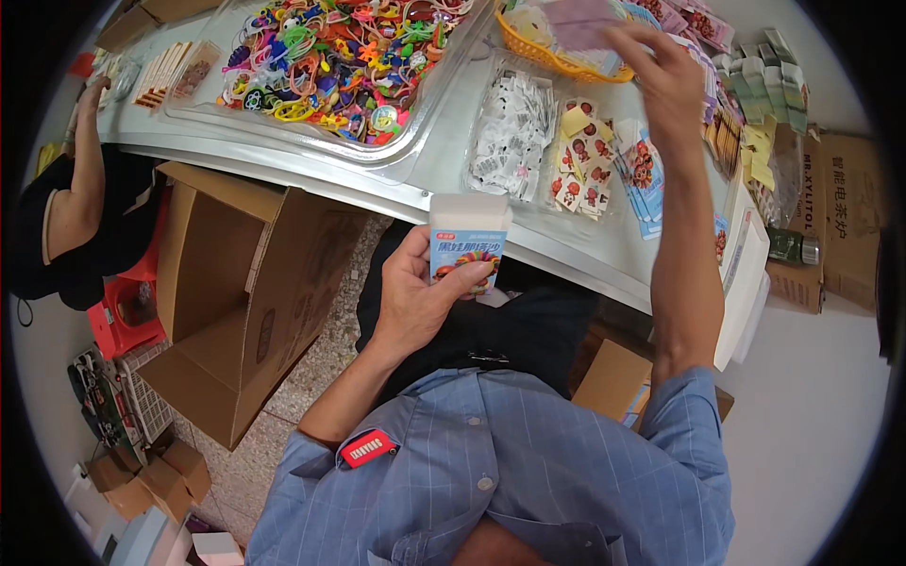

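Metal worktop [425, 170] along the top. Clear tray of bright plastic rings and trinkets [340, 57] at centre-left. Bag of white sachets [510, 132] just beside it, then cartoon sticker sheets [580, 160] and blue card packs [646, 174]. Green-white packet stacks [764, 80] at far right. Open cardboard box [236, 292] on speckled floor below the edge. Red plastic stool [127, 307] left of box. Co-worker in black top [80, 217] at far left, arm up on the worktop. More cartons [845, 217] at right.
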### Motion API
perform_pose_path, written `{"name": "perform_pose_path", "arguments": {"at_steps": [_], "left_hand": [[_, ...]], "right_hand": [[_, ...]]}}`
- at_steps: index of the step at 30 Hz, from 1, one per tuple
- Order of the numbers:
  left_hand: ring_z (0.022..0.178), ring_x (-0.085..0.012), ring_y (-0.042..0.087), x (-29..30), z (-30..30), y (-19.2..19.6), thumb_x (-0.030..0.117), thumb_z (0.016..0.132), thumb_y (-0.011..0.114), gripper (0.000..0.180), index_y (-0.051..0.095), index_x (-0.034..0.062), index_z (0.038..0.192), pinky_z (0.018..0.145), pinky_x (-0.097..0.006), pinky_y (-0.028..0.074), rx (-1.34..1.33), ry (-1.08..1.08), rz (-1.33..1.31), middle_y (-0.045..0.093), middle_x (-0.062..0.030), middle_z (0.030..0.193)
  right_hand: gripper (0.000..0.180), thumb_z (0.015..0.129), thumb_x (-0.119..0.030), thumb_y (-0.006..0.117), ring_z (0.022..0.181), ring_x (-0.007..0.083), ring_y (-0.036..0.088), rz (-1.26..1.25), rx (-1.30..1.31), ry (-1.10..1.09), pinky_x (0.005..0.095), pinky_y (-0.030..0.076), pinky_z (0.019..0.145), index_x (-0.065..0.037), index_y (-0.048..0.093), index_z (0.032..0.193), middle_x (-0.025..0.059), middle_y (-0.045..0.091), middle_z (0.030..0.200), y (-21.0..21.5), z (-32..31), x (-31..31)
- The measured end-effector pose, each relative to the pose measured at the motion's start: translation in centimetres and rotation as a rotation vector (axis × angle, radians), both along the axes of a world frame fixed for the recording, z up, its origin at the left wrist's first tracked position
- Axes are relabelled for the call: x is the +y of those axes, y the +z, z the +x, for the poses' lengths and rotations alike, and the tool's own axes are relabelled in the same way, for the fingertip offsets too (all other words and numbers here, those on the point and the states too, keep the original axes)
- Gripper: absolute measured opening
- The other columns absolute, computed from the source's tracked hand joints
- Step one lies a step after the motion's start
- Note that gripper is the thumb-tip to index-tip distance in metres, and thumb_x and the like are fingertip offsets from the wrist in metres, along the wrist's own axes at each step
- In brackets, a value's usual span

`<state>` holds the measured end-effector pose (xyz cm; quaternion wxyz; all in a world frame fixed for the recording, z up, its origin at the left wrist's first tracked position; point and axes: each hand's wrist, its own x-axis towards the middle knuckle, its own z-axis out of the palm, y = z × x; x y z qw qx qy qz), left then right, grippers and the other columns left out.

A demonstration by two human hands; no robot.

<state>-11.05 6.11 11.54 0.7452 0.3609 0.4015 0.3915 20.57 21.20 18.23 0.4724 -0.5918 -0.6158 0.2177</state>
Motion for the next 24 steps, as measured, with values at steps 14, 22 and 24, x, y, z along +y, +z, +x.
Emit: {"name": "perform_pose_path", "arguments": {"at_steps": [14, 22, 24], "left_hand": [[0.094, -0.0110, 0.068, -1.8, 2.8, -0.7, 0.001, 0.086, 0.078, 0.040, 0.060, -0.0031, 0.121, 0.083, -0.026, 0.057, -0.007, -0.155, 0.099, 0.072, -0.0091, 0.106], [0.095, -0.0120, 0.068, -2.0, 2.5, -0.9, 0.001, 0.088, 0.076, 0.042, 0.058, -0.0031, 0.126, 0.085, -0.027, 0.057, 0.027, -0.191, 0.138, 0.071, -0.0077, 0.106], [0.095, -0.0124, 0.068, -2.2, 2.2, -1.3, 0.001, 0.089, 0.076, 0.041, 0.058, -0.0031, 0.126, 0.086, -0.027, 0.057, 0.023, -0.168, 0.142, 0.071, -0.0078, 0.106]], "right_hand": [[0.010, 0.077, -0.004, 0.080, 0.111, 0.0243, 0.061, -0.095, -0.012, 0.326, 0.0400, 0.042, 0.103, -0.003, 0.071, 0.081, 0.0074, 0.069, 0.108, 1.3, -4.4, -15.4], [0.017, 0.081, -0.011, 0.079, 0.117, 0.0298, 0.060, -0.199, -0.241, 0.475, 0.0418, 0.044, 0.102, -0.001, 0.075, 0.095, 0.0102, 0.067, 0.115, 1.7, -5.6, -15.8], [0.022, 0.083, -0.012, 0.077, 0.109, 0.0315, 0.063, -0.138, -0.179, 0.376, 0.0391, 0.049, 0.094, -0.001, 0.072, 0.101, 0.0136, 0.068, 0.111, 1.3, -4.9, -14.8]]}}
